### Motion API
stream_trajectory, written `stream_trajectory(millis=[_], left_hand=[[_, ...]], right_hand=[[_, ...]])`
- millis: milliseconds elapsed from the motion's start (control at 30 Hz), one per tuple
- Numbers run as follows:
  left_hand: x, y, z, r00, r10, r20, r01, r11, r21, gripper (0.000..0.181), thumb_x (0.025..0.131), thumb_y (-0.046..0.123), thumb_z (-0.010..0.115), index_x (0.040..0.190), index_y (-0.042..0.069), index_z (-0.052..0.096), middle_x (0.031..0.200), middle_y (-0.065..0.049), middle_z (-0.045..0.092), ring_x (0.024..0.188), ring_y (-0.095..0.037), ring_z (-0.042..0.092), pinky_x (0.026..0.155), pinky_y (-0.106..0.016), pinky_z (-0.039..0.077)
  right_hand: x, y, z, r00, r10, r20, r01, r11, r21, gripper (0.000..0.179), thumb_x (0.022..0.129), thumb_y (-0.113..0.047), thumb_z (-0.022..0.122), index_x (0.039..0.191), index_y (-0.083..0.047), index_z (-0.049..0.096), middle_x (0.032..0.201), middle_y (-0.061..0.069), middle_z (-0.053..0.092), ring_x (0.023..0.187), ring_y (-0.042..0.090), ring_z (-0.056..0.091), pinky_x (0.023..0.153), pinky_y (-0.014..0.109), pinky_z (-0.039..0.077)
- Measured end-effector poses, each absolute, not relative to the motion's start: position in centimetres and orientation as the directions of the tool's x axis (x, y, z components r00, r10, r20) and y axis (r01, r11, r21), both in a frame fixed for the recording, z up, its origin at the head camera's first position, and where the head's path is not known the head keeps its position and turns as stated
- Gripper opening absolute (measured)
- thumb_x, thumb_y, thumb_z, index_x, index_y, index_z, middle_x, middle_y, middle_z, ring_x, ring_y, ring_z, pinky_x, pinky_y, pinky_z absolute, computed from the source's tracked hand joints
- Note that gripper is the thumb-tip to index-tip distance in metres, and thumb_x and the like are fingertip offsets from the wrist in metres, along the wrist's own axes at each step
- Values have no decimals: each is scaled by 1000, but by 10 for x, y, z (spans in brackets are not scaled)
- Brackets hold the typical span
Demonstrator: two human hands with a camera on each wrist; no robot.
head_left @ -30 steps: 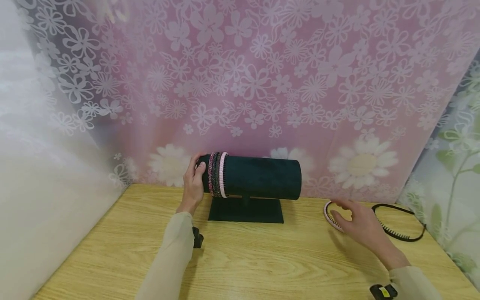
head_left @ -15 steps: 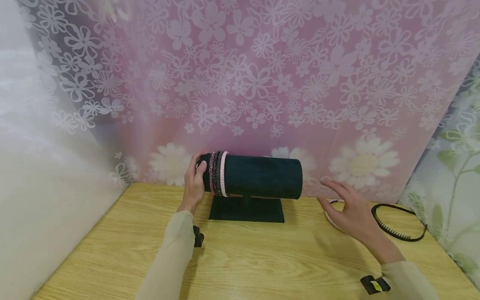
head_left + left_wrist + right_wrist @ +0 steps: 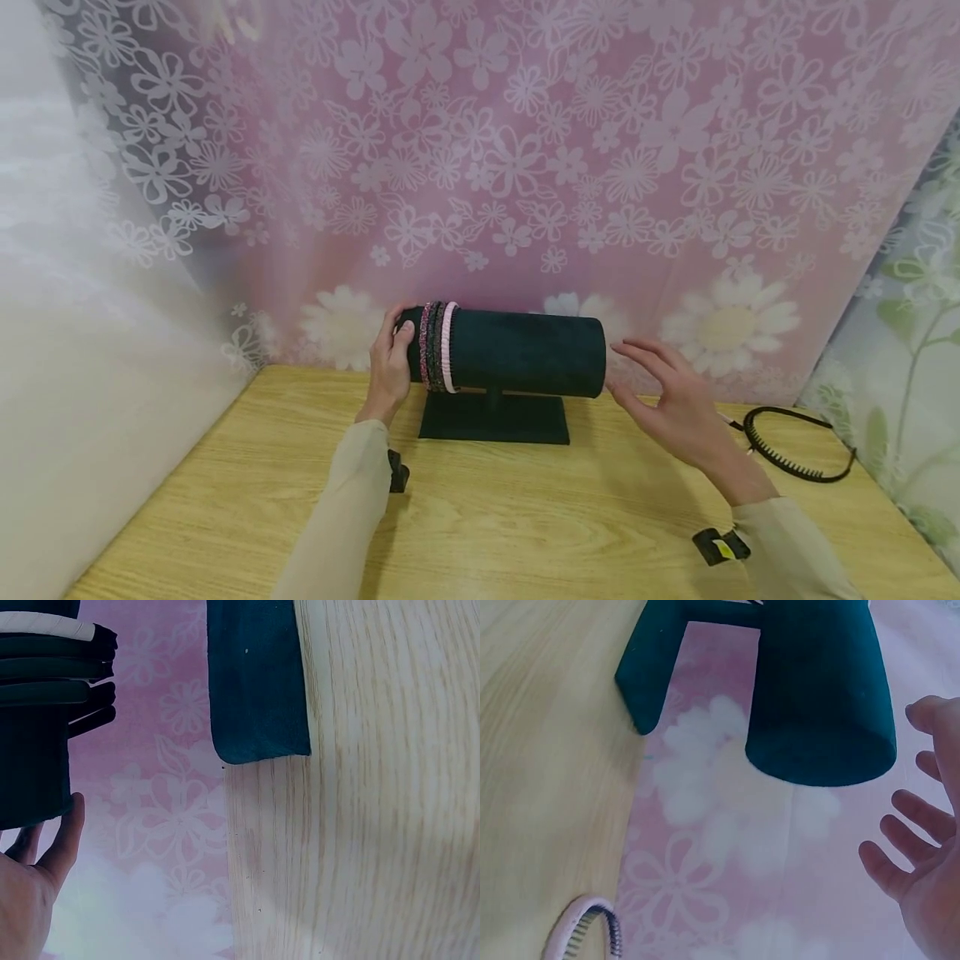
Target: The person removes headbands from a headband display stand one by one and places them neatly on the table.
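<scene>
A dark green velvet headband display stand stands on the table, its roll lying sideways. Around the roll's left part sit a pink headband, a dark beaded headband and a reddish sparkly headband. My left hand grips the left end of the roll, thumb in front, other fingers partly hidden behind. By the roll's right end is my right hand, fingers spread and holding nothing; in the right wrist view a gap shows between fingers and roll. Another pink headband lies on the table, mostly hidden by that hand in the head view.
A black toothed headband lies at the right of the wooden table. Behind the stand hangs a pink flowered curtain, close to the roll. Pale cloth walls flank the table.
My right hand has moved left from above the pink headband on the table to beside the roll's right end, fingers still extended. The left hand stays on the roll.
</scene>
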State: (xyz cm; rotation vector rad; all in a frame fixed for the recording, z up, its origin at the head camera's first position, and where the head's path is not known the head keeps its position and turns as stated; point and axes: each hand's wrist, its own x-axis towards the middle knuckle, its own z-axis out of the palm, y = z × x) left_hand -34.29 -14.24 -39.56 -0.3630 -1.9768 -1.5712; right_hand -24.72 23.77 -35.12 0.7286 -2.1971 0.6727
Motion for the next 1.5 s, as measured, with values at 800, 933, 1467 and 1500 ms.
stream_trajectory(millis=[800, 933, 1467, 1500], left_hand=[[-329, -137, -381, -809, -128, 574, 533, 255, 807, 42, 110, 27, 40, 147, 14, 52, 144, -11, 58, 125, -32, 56, 111, -51, 40], [-312, -135, -366, -822, -123, 556, 510, 276, 815, 41, 109, 24, 40, 147, 13, 53, 144, -14, 57, 126, -33, 57, 111, -50, 41], [-309, -135, -363, -822, -115, 558, 515, 265, 815, 41, 109, 24, 40, 146, 13, 52, 143, -15, 58, 119, -34, 58, 106, -49, 44], [-309, -135, -363, -823, -113, 557, 515, 266, 815, 41, 109, 24, 40, 147, 13, 52, 143, -15, 58, 120, -34, 58, 105, -49, 44]], right_hand=[[-281, 195, -331, -562, -334, 757, -721, 646, -250, 48, 86, -13, 81, 132, -8, 68, 135, 15, 63, 125, 34, 58, 103, 58, 47], [-286, 188, -329, -567, -343, 749, -727, 636, -259, 47, 87, -14, 81, 132, -8, 68, 135, 15, 62, 126, 34, 57, 104, 58, 46], [-297, 185, -330, -647, -358, 673, -666, 695, -271, 48, 91, -28, 78, 135, -13, 66, 132, 12, 64, 123, 34, 60, 105, 57, 46], [-297, 185, -331, -647, -357, 673, -665, 696, -270, 47, 91, -28, 78, 135, -14, 67, 132, 12, 64, 123, 34, 59, 105, 57, 45]])
